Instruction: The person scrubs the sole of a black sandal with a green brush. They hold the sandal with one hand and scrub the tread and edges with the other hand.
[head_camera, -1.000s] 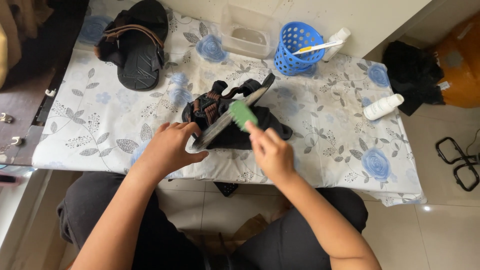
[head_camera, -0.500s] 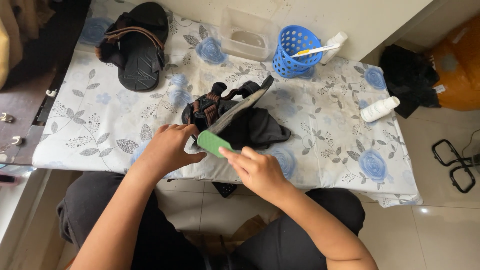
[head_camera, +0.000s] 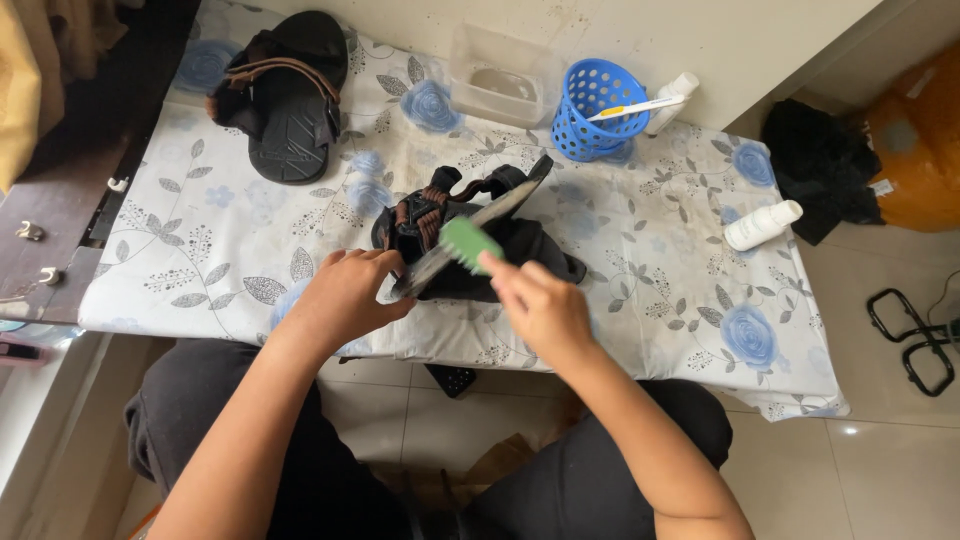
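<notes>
A black sandal (head_camera: 470, 215) with brown straps is tilted on its edge over a dark cloth (head_camera: 540, 255) on the flower-patterned table (head_camera: 210, 250). My left hand (head_camera: 345, 295) grips the sandal's near end. My right hand (head_camera: 540, 305) holds a small green brush (head_camera: 470, 242) pressed against the sandal's sole side. A second black sandal (head_camera: 290, 95) lies sole up at the table's far left.
At the back stand a clear plastic box (head_camera: 497, 85), a blue basket (head_camera: 597, 108) with a toothbrush in it, and a white bottle (head_camera: 672, 100). Another white bottle (head_camera: 762, 224) lies at the right. A black bag (head_camera: 815, 165) sits on the floor beyond the table.
My right hand has carried the green brush along the sandal: down toward the near end half a second ago, now back up toward its middle. The left hand has kept its grip.
</notes>
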